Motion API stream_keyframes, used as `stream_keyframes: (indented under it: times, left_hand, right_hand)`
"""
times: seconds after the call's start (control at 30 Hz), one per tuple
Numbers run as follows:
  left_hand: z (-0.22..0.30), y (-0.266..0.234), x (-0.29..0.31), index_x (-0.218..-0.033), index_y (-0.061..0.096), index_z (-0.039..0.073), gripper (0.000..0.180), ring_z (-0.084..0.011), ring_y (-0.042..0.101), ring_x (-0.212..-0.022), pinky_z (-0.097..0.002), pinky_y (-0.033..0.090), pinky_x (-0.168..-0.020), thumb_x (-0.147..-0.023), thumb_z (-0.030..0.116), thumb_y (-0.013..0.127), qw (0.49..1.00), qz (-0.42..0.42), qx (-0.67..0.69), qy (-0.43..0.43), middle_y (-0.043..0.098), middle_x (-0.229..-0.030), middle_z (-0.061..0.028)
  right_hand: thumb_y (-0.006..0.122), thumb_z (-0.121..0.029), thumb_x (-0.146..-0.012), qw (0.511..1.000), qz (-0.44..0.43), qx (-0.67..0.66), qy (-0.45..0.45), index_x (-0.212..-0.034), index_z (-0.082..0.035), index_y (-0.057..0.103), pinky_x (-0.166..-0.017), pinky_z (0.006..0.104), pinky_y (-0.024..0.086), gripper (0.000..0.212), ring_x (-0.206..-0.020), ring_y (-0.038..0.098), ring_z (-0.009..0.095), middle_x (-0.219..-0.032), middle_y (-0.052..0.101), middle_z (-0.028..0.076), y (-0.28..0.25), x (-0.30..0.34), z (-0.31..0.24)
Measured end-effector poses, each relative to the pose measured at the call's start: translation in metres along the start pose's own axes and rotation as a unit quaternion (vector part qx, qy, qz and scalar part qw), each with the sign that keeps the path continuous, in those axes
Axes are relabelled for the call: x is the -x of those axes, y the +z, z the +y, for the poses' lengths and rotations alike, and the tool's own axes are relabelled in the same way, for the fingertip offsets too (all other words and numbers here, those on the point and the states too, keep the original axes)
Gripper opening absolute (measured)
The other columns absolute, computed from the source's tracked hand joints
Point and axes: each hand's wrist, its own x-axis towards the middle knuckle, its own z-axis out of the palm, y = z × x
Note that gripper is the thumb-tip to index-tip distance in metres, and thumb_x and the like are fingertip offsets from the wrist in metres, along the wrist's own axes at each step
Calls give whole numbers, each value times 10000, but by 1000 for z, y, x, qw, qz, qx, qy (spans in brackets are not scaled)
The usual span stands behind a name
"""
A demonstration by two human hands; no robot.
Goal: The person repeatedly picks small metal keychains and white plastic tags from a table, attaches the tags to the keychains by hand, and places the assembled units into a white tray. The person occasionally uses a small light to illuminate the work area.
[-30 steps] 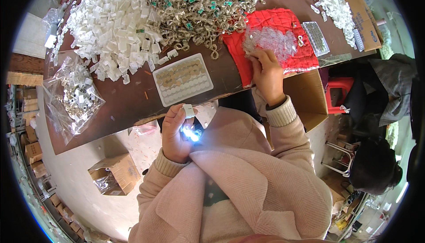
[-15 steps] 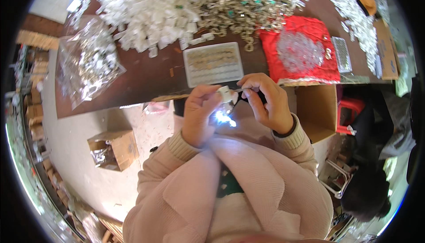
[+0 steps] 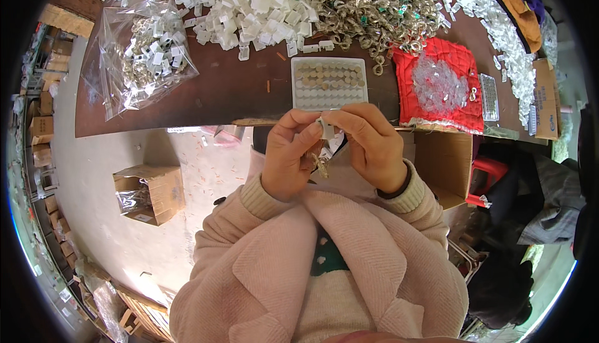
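In front of my chest, my left hand (image 3: 291, 154) pinches a small white plastic piece (image 3: 327, 131) between thumb and fingers. A shiny metal clasp (image 3: 322, 167) dangles beneath it. My right hand (image 3: 373, 146) is closed on the same piece from the other side, its index finger pressing at the top. Whether the right fingertips also hold something small is hidden. Just beyond my hands, a white tray (image 3: 331, 60) lies on the brown table, with rows of round, coin-like discs (image 3: 327, 74) in its far half and bare dimples in its near half.
White plastic pieces (image 3: 259, 12) and metal clasps (image 3: 380, 6) are heaped at the back. On the left lies a clear bag (image 3: 156, 53) of parts. Right of the tray, a red cloth (image 3: 405, 93) carries clear bits (image 3: 440, 84). An open cardboard box (image 3: 165, 193) sits on the floor.
The bright light beneath the white piece is no longer visible. My right hand has come in against the piece from slightly apart. The table scene has shifted to the right in view.
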Motion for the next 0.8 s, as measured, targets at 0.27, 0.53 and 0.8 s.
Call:
stream_keyframes:
  times: [0.27,0.53,0.8]
  left_hand:
    - [2,1,5,-1082,636,19,179,-78,619,-807,-224,505,-710,-923,69,702,992,96,-79,11,686,-958,-43]
    - [8,-6,7,-1034,668,4,156,-63,600,-804,-197,479,-734,-888,9,724,979,85,-180,55,689,-938,-35]
    - [12,-9,5,-1048,649,-6,162,-78,631,-846,-213,506,-756,-898,-9,710,984,61,-154,66,690,-955,-50]
  right_hand:
    - [641,92,-687,998,-26,24,-58,-1153,30,596,-696,363,555,473,-804,649,301,-978,664,141,1,-7,-5]
    - [674,47,-824,995,-45,-14,84,-1078,-1,610,-709,356,554,266,-798,678,318,-933,668,148,-1,-4,-14]
    - [682,28,-844,997,-48,-10,63,-998,-23,620,-670,357,553,174,-770,682,323,-898,662,135,7,-8,-13]
